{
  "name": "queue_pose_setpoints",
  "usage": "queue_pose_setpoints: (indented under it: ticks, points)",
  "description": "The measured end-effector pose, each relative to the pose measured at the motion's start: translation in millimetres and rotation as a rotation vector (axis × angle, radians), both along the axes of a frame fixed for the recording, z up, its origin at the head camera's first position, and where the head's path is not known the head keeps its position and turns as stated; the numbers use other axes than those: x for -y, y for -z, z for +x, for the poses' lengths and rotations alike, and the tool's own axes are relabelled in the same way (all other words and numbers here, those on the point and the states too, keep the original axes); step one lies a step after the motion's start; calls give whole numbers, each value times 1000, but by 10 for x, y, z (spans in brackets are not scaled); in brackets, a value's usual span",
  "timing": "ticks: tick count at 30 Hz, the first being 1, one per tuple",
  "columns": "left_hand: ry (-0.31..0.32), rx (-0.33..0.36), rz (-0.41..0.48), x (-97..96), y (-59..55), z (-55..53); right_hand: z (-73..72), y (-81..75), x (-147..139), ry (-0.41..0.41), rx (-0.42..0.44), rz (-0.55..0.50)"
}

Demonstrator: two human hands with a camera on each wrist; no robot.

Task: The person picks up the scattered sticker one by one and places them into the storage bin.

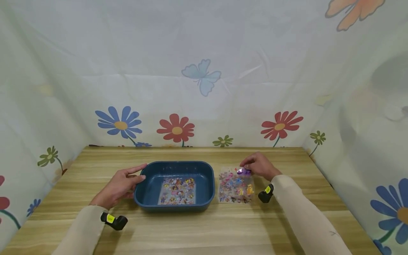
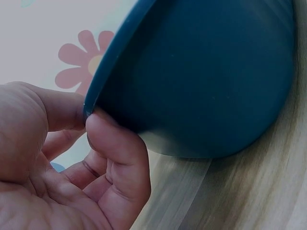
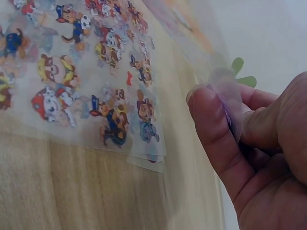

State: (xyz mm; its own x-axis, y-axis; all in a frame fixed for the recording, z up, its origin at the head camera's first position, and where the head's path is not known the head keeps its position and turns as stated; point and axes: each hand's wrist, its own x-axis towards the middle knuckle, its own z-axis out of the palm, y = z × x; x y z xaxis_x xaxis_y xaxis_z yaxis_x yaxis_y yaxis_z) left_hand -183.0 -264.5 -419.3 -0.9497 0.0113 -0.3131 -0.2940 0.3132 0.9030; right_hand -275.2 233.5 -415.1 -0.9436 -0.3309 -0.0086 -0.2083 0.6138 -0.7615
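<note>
My left hand pinches the left rim of a dark blue plastic basin. Close up in the left wrist view, thumb and fingers meet over the basin's edge. A clear sticker sheet with small cartoon figures lies flat on the basin floor. To the right of the basin is a small stack of transparent sticker sheets printed with cartoon puppies. My right hand pinches one clear sheet by its far right corner, near a shiny purple patch. In the right wrist view this sheet stands lifted off the stack.
Everything rests on a wood-grain table. A white cloth backdrop with printed flowers rises behind the table and along both sides. Each wrist carries a small black camera, such as the left camera.
</note>
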Motion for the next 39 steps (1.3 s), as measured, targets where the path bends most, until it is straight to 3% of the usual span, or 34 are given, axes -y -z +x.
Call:
queue_pose_setpoints:
  ticks: [20, 39]
  points:
    - [19, -8, 22, -6, -21, -15, -24, -197, -105, -13, 44, -14]
    - [1, 0, 11, -10, -7, 11, 57, -333, -88, -68, 64, -94]
